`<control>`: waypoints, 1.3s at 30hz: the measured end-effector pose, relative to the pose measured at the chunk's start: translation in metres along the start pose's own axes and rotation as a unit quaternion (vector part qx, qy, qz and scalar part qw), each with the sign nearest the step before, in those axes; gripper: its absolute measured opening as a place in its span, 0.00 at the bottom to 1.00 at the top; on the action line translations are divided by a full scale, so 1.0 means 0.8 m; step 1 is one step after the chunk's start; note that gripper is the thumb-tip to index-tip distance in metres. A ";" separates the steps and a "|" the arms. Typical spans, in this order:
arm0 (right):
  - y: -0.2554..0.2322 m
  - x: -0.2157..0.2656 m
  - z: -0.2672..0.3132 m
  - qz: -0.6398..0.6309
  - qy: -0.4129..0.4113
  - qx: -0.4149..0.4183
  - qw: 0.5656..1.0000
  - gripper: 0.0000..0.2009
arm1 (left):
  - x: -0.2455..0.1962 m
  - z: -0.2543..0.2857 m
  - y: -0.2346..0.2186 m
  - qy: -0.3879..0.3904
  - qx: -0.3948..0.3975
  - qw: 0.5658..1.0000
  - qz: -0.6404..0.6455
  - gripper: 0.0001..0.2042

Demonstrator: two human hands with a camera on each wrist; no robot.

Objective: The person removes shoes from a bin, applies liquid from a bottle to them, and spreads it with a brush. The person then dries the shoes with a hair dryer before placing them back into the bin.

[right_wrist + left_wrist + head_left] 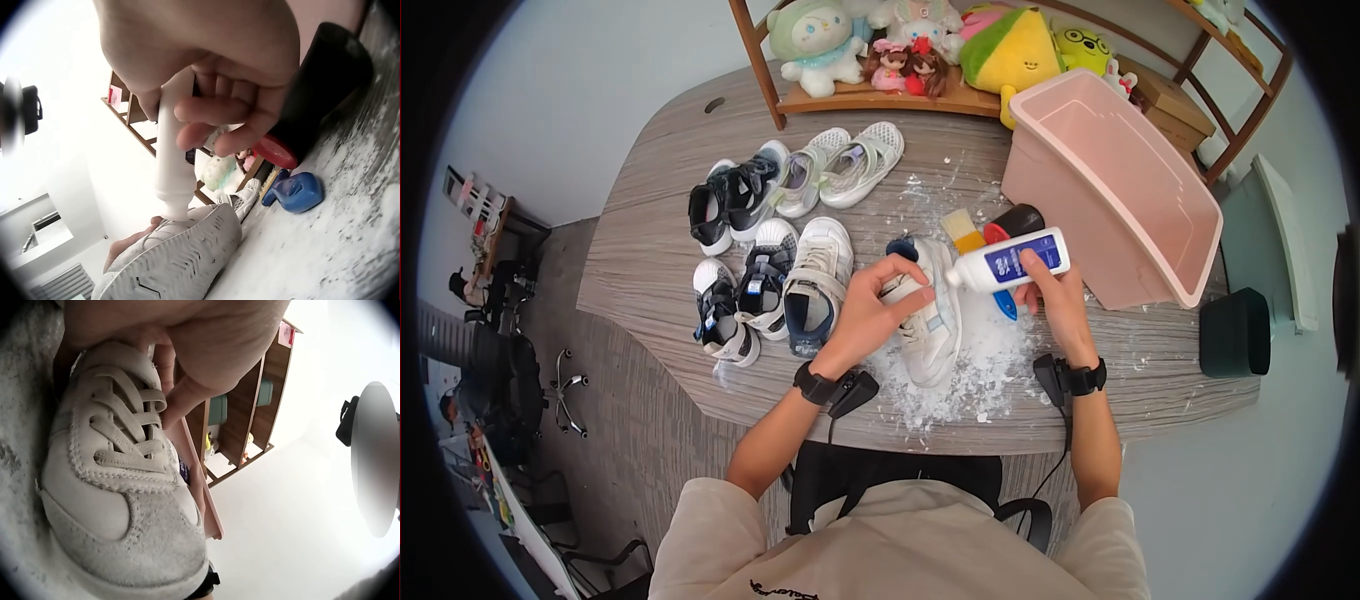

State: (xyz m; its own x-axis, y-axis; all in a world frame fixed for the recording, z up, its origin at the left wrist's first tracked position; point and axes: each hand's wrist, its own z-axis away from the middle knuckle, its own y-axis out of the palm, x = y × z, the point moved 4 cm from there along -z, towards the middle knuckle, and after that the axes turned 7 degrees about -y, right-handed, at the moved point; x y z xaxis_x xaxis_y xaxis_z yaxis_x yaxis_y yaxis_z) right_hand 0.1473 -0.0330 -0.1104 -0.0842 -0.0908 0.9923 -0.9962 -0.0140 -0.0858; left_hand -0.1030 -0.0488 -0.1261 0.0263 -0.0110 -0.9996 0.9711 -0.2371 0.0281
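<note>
My left hand (878, 315) grips a white lace-up shoe (932, 345) near its ankle opening, and the shoe leans on its side on the powdery table. In the left wrist view the shoe (119, 469) shows its laces and grey toe. My right hand (1055, 305) holds a white bottle with a blue label (1010, 262), tilted so its nozzle end meets or nearly meets the side of the shoe. The right wrist view shows the bottle (175, 144) pointing down at the shoe, whose patterned sole (181, 262) faces that camera.
Several shoes (815, 270) stand in two rows at the left. Beyond the bottle lie a brush (962, 230), a black cup-like container (1020, 219) and a blue-handled tool (300, 192). A pink bin (1090, 190) stands at the right, a dark green bin (1235, 333) beyond it.
</note>
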 end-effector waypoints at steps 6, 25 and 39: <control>0.007 0.011 0.001 -0.014 -0.007 -0.001 1.000 0.13 | 0.000 0.000 0.001 -0.028 0.009 1.000 -0.002 0.06; 0.011 0.010 0.004 0.019 -0.028 0.059 0.998 0.14 | 0.004 0.000 0.000 -0.016 0.000 1.000 0.004 0.06; 0.002 0.011 0.007 -0.039 -0.010 0.022 0.999 0.13 | 0.001 0.000 0.001 -0.017 0.004 1.000 0.017 0.07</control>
State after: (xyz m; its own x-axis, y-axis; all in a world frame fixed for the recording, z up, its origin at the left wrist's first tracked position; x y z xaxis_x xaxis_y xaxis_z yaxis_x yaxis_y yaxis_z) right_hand 0.1447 -0.0391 -0.1025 -0.0063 -0.1084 0.9941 -0.9977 -0.0657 -0.0135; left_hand -0.1021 -0.0490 -0.1266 0.0514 -0.0515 -0.9973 0.9677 -0.2441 0.0625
